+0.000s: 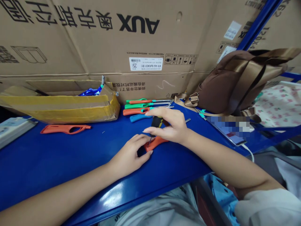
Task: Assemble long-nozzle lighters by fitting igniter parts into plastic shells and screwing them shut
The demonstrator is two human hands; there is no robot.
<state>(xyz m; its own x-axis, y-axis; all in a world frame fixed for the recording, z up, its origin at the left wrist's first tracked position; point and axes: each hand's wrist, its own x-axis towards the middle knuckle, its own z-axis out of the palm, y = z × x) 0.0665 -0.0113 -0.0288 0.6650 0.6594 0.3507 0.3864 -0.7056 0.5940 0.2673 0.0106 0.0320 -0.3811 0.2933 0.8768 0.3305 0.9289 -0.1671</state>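
Observation:
My left hand [131, 153] rests on the blue table [58, 157], its fingers pinched on an orange plastic handle piece [155, 142]. My right hand [168, 125] is closed round a small screwdriver with a black and yellow grip [157, 121], whose thin tip points down onto that orange piece. Just behind my hands lies a row of finished long-nosed tools [141, 106] with orange, green and blue handles.
A loose orange handle shell [64, 128] lies to the left. An open cardboard tray [63, 105] with a blue packet stands behind it. Large AUX cartons [117, 40] form the back wall. A brown bag [237, 81] and a phone [231, 131] sit on the right.

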